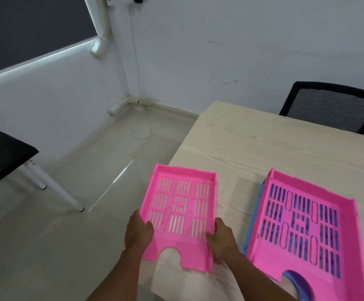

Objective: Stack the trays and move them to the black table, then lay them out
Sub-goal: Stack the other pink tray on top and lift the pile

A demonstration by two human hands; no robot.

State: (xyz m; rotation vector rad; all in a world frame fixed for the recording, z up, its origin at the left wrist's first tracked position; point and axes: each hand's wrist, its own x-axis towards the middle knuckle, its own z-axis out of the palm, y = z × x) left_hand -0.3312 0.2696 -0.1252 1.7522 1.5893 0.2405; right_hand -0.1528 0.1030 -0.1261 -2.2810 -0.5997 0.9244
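Observation:
I hold a pink slotted tray [180, 213] over the left edge of the light wooden table [263, 148]. My left hand [138, 231] grips its left side and my right hand [221, 240] grips its right side, both near the notched front end. To the right lies a stack of trays [304, 231] on the table, with a pink one on top and blue and purple trays showing beneath it. The black table [1, 153] stands at the far left, across a strip of floor.
A black mesh-backed chair [328, 107] sits behind the wooden table at the far right. The black table's white legs [53, 187] reach down to the tiled floor. A white cable [143, 129] runs down the wall corner and loops on the floor.

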